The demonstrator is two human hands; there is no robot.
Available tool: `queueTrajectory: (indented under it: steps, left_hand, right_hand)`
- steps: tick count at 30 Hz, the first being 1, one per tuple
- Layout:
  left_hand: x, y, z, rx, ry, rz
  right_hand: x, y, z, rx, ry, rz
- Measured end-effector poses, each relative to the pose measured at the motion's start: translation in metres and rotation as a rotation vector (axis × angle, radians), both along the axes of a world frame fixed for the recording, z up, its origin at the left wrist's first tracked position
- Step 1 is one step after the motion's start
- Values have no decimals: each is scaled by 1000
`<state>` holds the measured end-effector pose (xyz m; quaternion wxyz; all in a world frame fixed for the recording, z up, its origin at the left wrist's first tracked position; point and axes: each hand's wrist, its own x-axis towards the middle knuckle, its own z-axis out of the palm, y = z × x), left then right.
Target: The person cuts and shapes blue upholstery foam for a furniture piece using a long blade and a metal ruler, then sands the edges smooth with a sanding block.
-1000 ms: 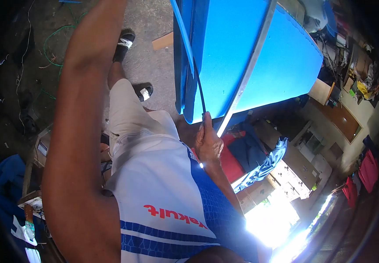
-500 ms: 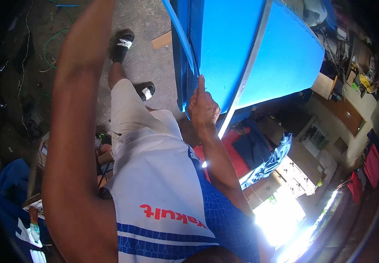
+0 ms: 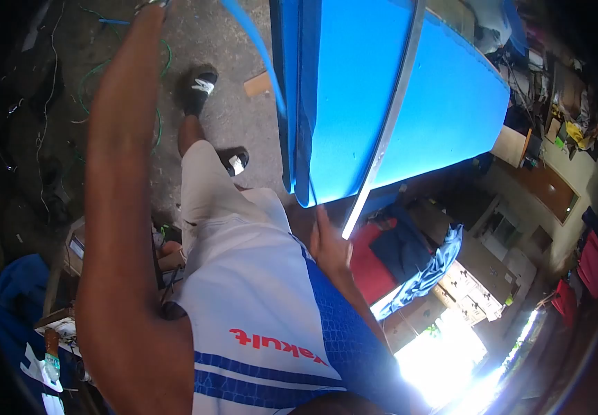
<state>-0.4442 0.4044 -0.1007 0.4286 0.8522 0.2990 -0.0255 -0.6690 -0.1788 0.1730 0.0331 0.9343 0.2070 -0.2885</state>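
A large blue foam block (image 3: 361, 104) stands ahead of me, with a long straight metal bar (image 3: 390, 124) lying across its face. My right hand (image 3: 331, 243) is closed just below the block's near lower corner, its index finger stretched along a thin dark blade, apparently a knife (image 3: 314, 190); the handle is hidden in the fist. A narrow blue strip (image 3: 261, 48) curves away from the block's left edge towards the top of the view. My left arm reaches up at the left, and past the wrist at the top edge the hand is cut off.
Green cord (image 3: 164, 66) and a white wire trail over the concrete floor on the left. A small wood piece (image 3: 257, 84) lies by my feet. Red and dark cloths (image 3: 375, 259), cartons and a bright opening are at the right. Piled clutter stands at the upper right.
My right hand has come down towards my body along the block's edge with the blade. The blue strip now bows further out from the block. My left forearm has shifted down slightly.
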Motion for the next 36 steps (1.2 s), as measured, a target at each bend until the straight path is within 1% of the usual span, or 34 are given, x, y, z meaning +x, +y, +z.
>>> queueTrajectory:
  steps: [1,2,3,4,5,6,8,9,11,13,15,16,17,18,19,20,21,22,23,24,25,27,28,29,30,33,34,35,36]
  left_hand:
    - [-17,18,2,-6,-39,23]
    - [-41,33,5,-33,-87,78]
    - [-69,48,2,-95,-147,179]
    - [-98,60,-3,-184,-215,326]
    - [-126,74,-31,-308,-337,636]
    - [-163,91,-42,-235,-368,750]
    - [-250,113,-26,447,-66,733]
    - [-272,92,-17,648,-137,859]
    - [-330,88,-22,727,-51,941]
    - [-389,90,-45,892,-1,768]
    - [-421,86,-64,974,43,690]
    - [-432,83,-70,982,62,699]
    - [-436,77,-70,967,70,769]
    - [-440,72,-70,951,77,839]
    - [-428,66,-54,910,91,969]
    - [-434,69,-68,822,47,1057]
    - [-439,73,-82,737,-1,1147]
    - [-450,88,-107,605,-124,1196]
    - [-421,68,-95,654,-14,1178]
    - [-368,36,-68,705,85,1160]
    - [-335,6,-71,583,-77,1090]
    - [-255,-72,-101,76,-574,899]
    - [-220,-114,-105,284,-393,552]
    - [-185,-156,-109,502,-301,217]
    - [-152,-203,-20,77,-143,206]
    - [-83,-335,27,-655,-359,161]
    - [-78,-371,52,-724,-332,158]
    - [-82,-398,62,-787,-301,146]
    - [-96,-418,55,-748,-272,58]
  right_hand:
    - [-8,-14,13,-21,82,-20]
    - [-12,-25,26,83,40,-7]
    - [-10,-30,32,189,-2,1]
    - [0,-30,24,279,-89,14]
    - [8,-31,17,364,-174,23]
    - [15,-29,11,444,-254,34]
    - [50,0,-9,476,-404,63]
    - [70,18,-17,480,-468,85]
    - [108,47,-29,446,-415,46]
    - [149,88,-30,330,-367,67]
    - [186,121,-38,326,-383,92]
    - [201,134,-41,393,-369,90]
    - [214,142,-45,459,-352,87]
    - [226,144,-54,599,-484,188]
    - [230,139,-53,625,-460,105]
    - [233,134,-51,652,-437,21]
    - [240,129,-52,734,-370,-51]
    - [247,124,-53,818,-306,-126]
    - [243,117,-46,843,-155,-240]
    - [233,116,-41,899,-51,-400]
    - [226,112,-40,909,-33,-449]
    - [210,95,-41,928,-2,-561]
    - [201,87,-40,935,-13,-555]
    - [189,75,-38,929,-11,-599]
    - [178,63,-37,928,-12,-641]
    - [150,21,-38,907,0,-758]
    - [141,-1,-44,895,14,-814]
    - [130,-21,-52,892,29,-877]
    - [121,-36,-59,885,12,-899]
